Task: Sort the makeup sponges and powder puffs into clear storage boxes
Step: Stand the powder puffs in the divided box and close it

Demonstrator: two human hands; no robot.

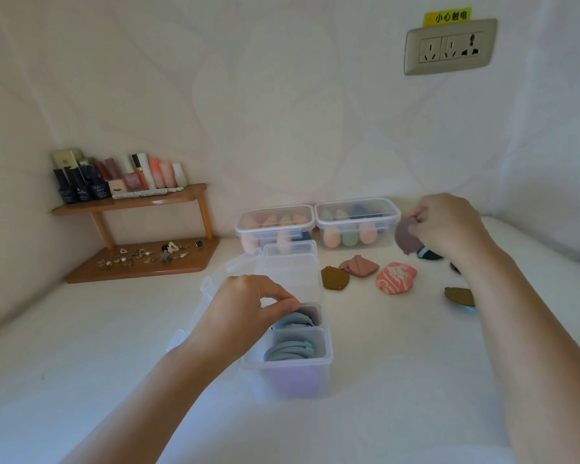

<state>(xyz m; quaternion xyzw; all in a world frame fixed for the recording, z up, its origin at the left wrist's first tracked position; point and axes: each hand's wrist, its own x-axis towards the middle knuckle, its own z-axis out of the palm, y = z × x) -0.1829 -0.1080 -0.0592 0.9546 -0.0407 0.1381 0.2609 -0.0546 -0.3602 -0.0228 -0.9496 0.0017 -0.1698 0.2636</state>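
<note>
White table (114, 329) against a pale wall (282, 95) with a faint swirl pattern; outlet (449, 46) at upper right under a yellow label (447, 16).

Item 1. Open box (288, 380): long, clear, divided into compartments, table centre, lid (211, 279) hanging off its left side. The two nearest compartments hold blue puffs (288, 351), round, grey-blue, standing on edge in a row. A lilac tint shows through the front wall.

Item 2. Left lidded box (275, 222): clear, closed, at the back by the wall; peach and pink egg-shaped sponges (283, 242) inside.

Item 3. Right lidded box (357, 216): same type, touching the first; peach, green and dark sponges inside.

Item 4. Loose puffs on the table, right of the open box: brown puff (335, 278), flat with a small loop; pink puff (359, 265) with a crossed band; marbled puff (395, 276), coral and white; dark puff (429, 254), partly hidden under the right wrist; olive puff (459, 297) beside the right forearm.

Item 5. Mauve puff (407, 237): round, matte, held on edge above the table beside the right lidded box.

Hands: right hand (449, 226) pinches the mauve puff at its top edge. Left hand (245, 306) is over the open box, fingers curled at the second compartment; cannot tell whether they grip a puff or the rim.

Other: wooden corner shelf (141, 266) at left, bottles (114, 179) on the upper tier, jewellery (141, 254) scattered on the lower.
</note>
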